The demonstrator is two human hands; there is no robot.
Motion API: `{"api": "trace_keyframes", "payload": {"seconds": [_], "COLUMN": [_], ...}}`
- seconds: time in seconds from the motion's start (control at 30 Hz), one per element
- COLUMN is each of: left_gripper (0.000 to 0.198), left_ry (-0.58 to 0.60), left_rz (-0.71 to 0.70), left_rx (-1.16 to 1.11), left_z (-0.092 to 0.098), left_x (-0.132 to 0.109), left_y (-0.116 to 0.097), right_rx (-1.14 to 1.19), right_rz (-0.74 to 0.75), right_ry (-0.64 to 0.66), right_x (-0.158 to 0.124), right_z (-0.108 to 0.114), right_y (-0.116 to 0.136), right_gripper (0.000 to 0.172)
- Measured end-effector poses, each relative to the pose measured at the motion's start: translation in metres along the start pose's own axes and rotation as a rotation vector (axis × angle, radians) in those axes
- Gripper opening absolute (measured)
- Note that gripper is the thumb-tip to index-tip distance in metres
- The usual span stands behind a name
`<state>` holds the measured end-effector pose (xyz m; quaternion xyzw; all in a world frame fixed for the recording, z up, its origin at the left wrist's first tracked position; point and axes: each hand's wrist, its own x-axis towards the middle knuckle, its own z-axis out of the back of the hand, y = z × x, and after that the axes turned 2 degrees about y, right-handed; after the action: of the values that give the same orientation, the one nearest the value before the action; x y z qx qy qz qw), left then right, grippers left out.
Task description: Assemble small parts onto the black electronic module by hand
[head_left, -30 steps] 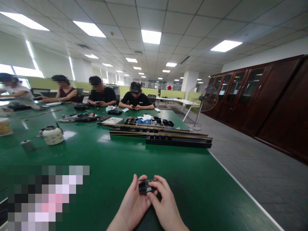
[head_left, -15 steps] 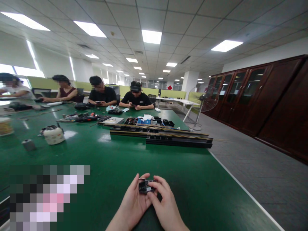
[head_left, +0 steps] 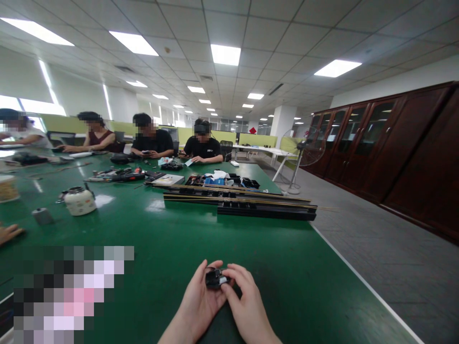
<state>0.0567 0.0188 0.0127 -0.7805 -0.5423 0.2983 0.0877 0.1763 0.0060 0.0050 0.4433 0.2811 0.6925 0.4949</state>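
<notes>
A small black part (head_left: pixel 213 280) with a pale grey patch on its right side is held between my two hands, above the near part of the green table (head_left: pixel 161 272). My left hand (head_left: pixel 202 296) cups it from the left and below, thumb along its left edge. From the right, my right hand (head_left: pixel 244 291) pinches its right end between thumb and fingers. What the part belongs to is too small to make out. Some of its underside is hidden by my fingers.
Long black rails (head_left: pixel 267 213) with thin brass-coloured rods lie across the table ahead. A white jug-like pot (head_left: pixel 81 201) and a grey cylinder (head_left: pixel 42 216) stand at left. Another person's hand (head_left: pixel 10 233) rests at the left edge. Several people sit along the far side.
The black part has turned slightly in my hands, and my right fingers have shifted on it. Another person's hand has come in at the left edge. The person opposite has moved their hands apart.
</notes>
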Motion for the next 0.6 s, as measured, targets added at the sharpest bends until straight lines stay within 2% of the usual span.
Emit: {"api": "trace_keyframes", "payload": {"seconds": [0.27, 0.6], "left_gripper": [0.018, 0.020], "left_ry": [0.019, -0.002], "left_rz": [0.006, 0.033], "left_rx": [-0.019, 0.002], "left_z": [0.006, 0.004], "left_x": [0.003, 0.001], "left_y": [0.000, -0.002], "right_rx": [0.018, -0.007], "right_rz": [-0.026, -0.111], "right_ry": [-0.122, -0.285], "right_x": [0.002, 0.005], "right_z": [0.001, 0.005], "right_y": [-0.008, -0.022], "right_gripper": [0.020, 0.031]}}
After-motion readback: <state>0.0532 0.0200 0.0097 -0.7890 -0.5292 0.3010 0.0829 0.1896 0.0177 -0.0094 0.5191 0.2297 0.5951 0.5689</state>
